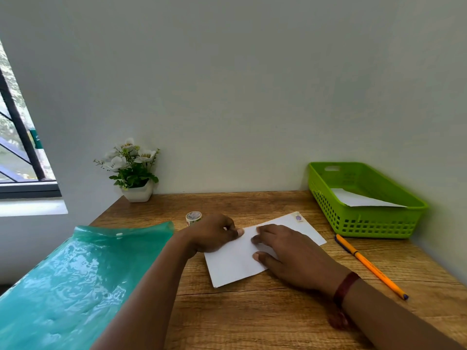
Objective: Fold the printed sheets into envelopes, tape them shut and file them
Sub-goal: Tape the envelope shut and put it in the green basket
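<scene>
A folded white sheet lies on the wooden desk, with a small purple sticker at its far right corner. My left hand pinches the sheet's upper left edge between thumb and fingers. My right hand lies flat on the middle of the sheet, fingers spread, pressing it down. A roll of patterned tape stands just behind my left hand. A teal plastic folder lies at the left, its flap raised.
A green basket at the back right holds a white sheet. An orange pen lies to the right of the sheet. A potted white flower stands against the wall. A window is at the far left.
</scene>
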Available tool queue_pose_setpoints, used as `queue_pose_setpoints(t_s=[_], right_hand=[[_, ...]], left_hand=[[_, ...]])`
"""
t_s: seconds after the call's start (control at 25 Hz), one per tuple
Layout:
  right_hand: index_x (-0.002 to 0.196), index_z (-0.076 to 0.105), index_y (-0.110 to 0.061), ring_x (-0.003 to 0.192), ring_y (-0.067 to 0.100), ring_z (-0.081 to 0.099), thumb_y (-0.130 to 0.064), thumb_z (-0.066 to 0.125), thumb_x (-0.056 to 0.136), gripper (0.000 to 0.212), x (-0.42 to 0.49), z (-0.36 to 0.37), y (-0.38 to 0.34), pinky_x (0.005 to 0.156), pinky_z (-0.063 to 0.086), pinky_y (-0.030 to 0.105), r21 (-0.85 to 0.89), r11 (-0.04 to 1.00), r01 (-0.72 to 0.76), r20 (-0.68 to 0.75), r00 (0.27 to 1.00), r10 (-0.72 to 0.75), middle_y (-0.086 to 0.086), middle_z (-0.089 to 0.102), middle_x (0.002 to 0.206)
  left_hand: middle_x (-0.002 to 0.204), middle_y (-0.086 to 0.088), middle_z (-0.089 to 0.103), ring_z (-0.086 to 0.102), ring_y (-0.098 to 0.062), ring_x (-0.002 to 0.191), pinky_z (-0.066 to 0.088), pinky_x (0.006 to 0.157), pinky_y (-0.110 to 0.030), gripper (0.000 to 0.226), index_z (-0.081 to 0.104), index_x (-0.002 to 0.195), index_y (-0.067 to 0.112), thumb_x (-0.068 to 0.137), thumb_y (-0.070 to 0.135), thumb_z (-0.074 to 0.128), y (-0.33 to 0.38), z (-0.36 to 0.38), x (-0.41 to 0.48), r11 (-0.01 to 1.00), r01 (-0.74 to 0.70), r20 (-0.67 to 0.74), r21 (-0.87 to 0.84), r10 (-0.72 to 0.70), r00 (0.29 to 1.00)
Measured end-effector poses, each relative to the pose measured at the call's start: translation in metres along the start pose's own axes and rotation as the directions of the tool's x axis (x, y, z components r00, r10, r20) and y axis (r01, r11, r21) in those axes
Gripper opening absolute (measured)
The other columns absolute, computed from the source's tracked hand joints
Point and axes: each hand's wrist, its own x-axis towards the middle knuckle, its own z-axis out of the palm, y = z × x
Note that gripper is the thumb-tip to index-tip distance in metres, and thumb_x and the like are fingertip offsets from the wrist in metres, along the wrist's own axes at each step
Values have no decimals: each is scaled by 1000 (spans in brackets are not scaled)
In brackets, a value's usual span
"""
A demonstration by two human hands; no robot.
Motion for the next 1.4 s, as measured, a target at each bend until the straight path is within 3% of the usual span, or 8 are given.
queue_pose_setpoints(t_s=[0.32,0.44,0.52,0.6,0.68,1.04,1.24,1.4], right_hand=[[88,73,-26,78,-3,61,-28,67,85,7,7,-3,-2,68,47,13,400,895,-195,-397,844,361,-17,68,83],[76,69,-27,64,1,63,-29,69,84,7,9,-3,0,55,47,12,647,712,-271,-284,781,556,-10,68,69],[82,66,-26,57,11,65,-30,67,86,6,11,-5,-4,51,54,28,837,455,-304,-87,747,659,0,68,70],[92,61,-21,53,20,63,-31,62,91,10,11,-8,-10,49,54,32,929,182,-323,122,731,672,6,67,67],[97,59,-21,53,24,65,-35,54,95,15,11,-10,-15,49,55,32,920,89,-383,240,727,643,8,67,65],[97,57,-19,38,19,52,-38,38,102,27,6,-3,-23,37,41,24,928,180,-327,115,709,695,14,66,73],[93,64,-11,74,23,64,-33,42,101,32,9,-9,-7,69,53,41,724,621,-299,-271,705,655,6,68,82],[98,65,-13,75,16,63,-38,44,98,32,9,-12,1,58,44,29,626,722,-296,-387,686,616,1,68,84]], left_hand=[[87,-3,68,64,-19,80,49,65,-33,30,62,86,17,97,42,50,0,-1,4,961,-5,-355,-275,-97,930],[87,-1,68,65,-17,77,49,61,-30,28,62,88,20,98,42,48,8,9,8,917,-29,-460,-398,-172,871],[87,0,68,66,-17,77,53,63,-33,27,61,91,21,99,43,46,14,19,11,879,-40,-516,-475,-241,822],[87,-1,68,67,-17,75,56,64,-36,29,59,94,21,99,45,44,21,31,14,849,-61,-550,-524,-283,785],[87,-1,67,67,-18,74,56,63,-38,32,58,95,20,99,47,42,26,43,17,851,-67,-582,-521,-298,756],[84,12,62,63,-5,71,54,55,-27,29,55,93,22,96,50,45,43,71,16,904,-205,-691,-375,-126,712],[89,15,62,63,-4,76,54,58,-25,24,52,101,25,98,47,41,45,77,16,895,-227,-633,-384,-76,770],[91,3,64,63,-10,76,50,55,-27,25,49,98,19,101,40,35,48,77,14,895,-207,-589,-394,-73,805]])
